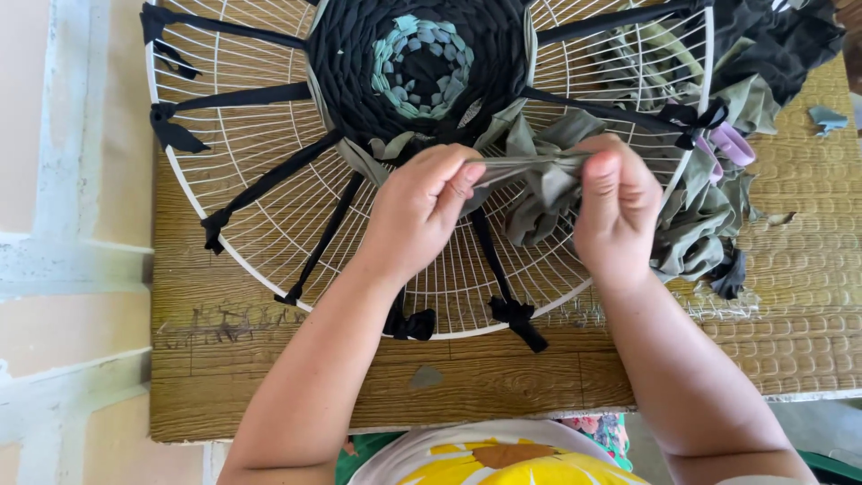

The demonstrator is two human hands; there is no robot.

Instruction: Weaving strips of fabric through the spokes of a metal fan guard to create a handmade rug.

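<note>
Wood-grain worktop (269,395) carries a white wire fan guard (260,162) whose centre holds a round black and teal woven mat (417,63), with black strips (269,184) tied out to its rim. Near the front edge, the left hand (422,211) and right hand (615,207) each pinch an olive fabric strip (525,166), stretched between them above the guard.

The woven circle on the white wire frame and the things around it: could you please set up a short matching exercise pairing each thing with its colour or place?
Things:
1. Centre of the woven circle
2. Fabric strip between the hands
3. Spokes tied across the wire frame
4. Scissor handles

Descriptions:
A. black
B. lilac, at the frame's right rim
C. pale teal
D. olive grey

Pairs: 1-C, 2-D, 3-A, 4-B
</note>
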